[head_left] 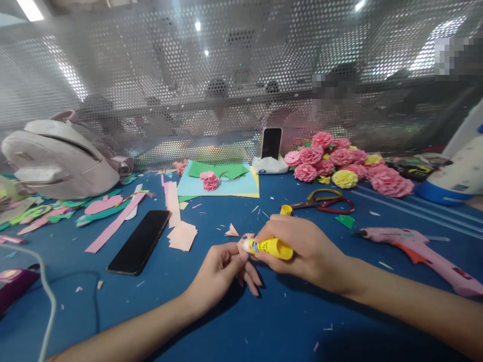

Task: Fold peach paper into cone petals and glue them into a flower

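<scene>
My right hand (pixel 302 249) is wrapped round a yellow glue stick (pixel 268 247), whose white tip presses against a small pink paper piece (pixel 241 245). My left hand (pixel 223 269) pinches that paper piece between thumb and fingers just above the blue table (pixel 158 311). The glue stick's yellow cap (pixel 286 210) lies a little behind my right hand. A stack of pale pink paper squares (pixel 182 236) and a small folded pink scrap (pixel 231 231) rest to the left of my hands.
A black phone (pixel 139 241) lies flat at left, a pink glue gun (pixel 417 249) at right, scissors (pixel 324 202) behind my right hand. Pink and yellow paper flowers (pixel 339 163), an upright phone (pixel 271 143), coloured paper sheets (pixel 219 181) and a white bag (pixel 56 158) line the back by the perforated screen.
</scene>
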Demonstrator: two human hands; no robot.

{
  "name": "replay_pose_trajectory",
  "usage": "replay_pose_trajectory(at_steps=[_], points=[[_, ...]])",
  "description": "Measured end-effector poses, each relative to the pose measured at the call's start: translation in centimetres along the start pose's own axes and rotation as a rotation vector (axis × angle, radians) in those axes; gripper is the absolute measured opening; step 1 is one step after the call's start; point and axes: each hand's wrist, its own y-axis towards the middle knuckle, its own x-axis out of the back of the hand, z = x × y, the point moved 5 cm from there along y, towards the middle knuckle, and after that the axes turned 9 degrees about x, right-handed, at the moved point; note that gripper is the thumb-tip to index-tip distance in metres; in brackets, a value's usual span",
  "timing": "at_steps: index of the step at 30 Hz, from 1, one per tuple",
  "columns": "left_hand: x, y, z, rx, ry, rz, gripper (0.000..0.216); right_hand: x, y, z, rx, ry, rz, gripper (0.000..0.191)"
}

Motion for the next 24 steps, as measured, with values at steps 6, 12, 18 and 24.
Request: replay_pose_trajectory(at_steps=[6,12,18,24], points=[[0.05,0.04,-0.22,0.003,-0.009,-0.024,0.038,0.5,-0.07,-0.16,0.001,0.034,-0.052,0.019],[0.13,0.14,-0.11,-0.006,-0.025,-0.011,0.039,0.03,0.13,0.17,0.067,-0.039,0.022,0.02],[0.25,0.13,-0.28,-0.017,-0.027,-0.019,0.038,0.32,-0.01,0.25,0.131,-0.016,-0.023,0.018],[0.3,0.16,-0.31,-0.024,-0.04,-0.02,0.036,0.32,0.05,0.19,0.12,-0.042,-0.013,0.014]])
